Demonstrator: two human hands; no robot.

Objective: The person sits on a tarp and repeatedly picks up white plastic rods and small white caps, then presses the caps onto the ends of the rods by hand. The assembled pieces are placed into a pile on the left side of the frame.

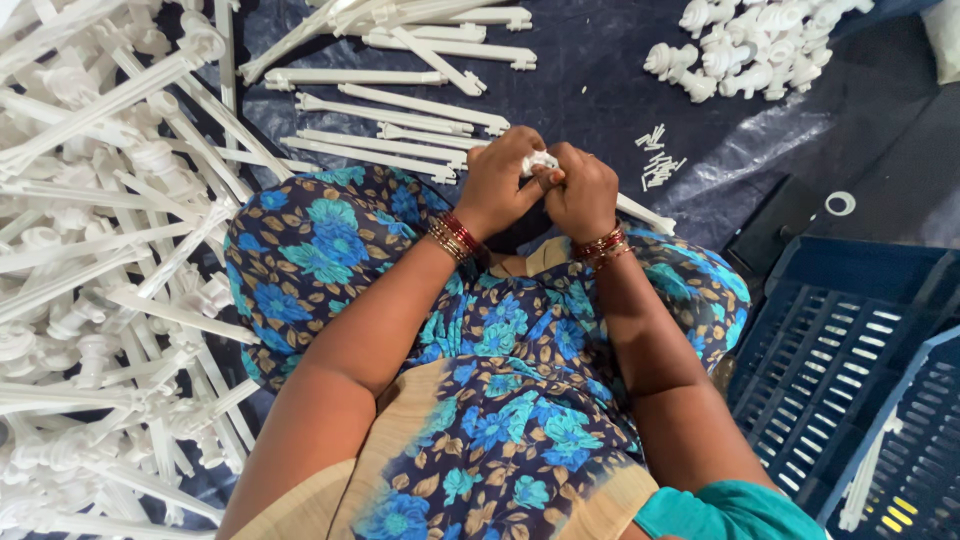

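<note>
My left hand (502, 178) and my right hand (583, 190) meet above my knees, both closed around one small white plastic part (541, 161) that shows between the fingers. A long white plastic stick (643, 214) pokes out to the right from under my right hand; whether it joins the small part is hidden. Both wrists wear red and gold bangles. My legs are folded under a blue floral cloth.
A big heap of assembled white sticks (110, 250) fills the left. Loose white sticks (390, 125) lie ahead on a dark sheet. Small white knobs (755, 45) pile at top right, tiny white pins (658, 165) beside them. Blue plastic crates (850, 370) stand at right.
</note>
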